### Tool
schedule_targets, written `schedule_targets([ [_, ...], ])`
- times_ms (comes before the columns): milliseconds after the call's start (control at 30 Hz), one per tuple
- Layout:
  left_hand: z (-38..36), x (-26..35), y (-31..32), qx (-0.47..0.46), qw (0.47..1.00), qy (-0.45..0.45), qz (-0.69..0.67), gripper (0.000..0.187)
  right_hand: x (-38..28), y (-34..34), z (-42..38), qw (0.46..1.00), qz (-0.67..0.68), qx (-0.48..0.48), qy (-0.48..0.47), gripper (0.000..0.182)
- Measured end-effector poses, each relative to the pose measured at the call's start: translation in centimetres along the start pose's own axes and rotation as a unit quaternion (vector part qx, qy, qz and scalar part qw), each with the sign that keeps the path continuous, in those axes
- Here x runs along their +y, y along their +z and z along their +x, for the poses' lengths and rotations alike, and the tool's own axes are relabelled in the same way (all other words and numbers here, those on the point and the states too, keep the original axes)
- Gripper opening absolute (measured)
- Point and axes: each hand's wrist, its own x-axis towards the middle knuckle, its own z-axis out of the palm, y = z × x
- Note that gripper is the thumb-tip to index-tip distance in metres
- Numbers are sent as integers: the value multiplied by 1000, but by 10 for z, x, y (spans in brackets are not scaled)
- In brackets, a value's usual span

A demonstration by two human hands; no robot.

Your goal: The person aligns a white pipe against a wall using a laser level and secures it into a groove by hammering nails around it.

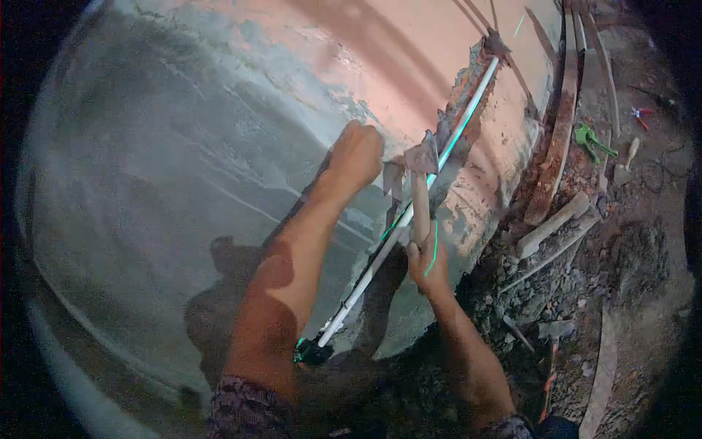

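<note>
My right hand (430, 267) is wrapped round the wooden handle of a hammer (421, 201). Its broad, dull head lies over the edge of a rough groove in the wall, close to a white pipe (365, 283). That pipe runs slantwise along the groove, from a dark box (314, 353) at the lower end to a broken hole (496, 45) at the top. Closed in a fist, my left hand (357, 155) is against or just in front of the grey plastered wall (183, 168), left of the hammer head. Whatever its fingers hold, if anything, is hidden.
Rubble and wooden boards (559, 157) lie along the wall's foot at right. A green pipe cutter (587, 139), red-handled pliers (641, 117) and a wooden-handled tool (632, 152) rest on the dirt. Thin green light lines cross the pipe and my right hand.
</note>
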Motion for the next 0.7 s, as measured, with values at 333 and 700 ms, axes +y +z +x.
schedule_targets([
  [333,-21,-16,15,92,990,98,34,10,-1,-57,-80,993,-67,-73,58,36],
  [700,-269,29,-54,170,860,-269,-400,8,6,-15,-61,992,29,-58,-112,21],
])
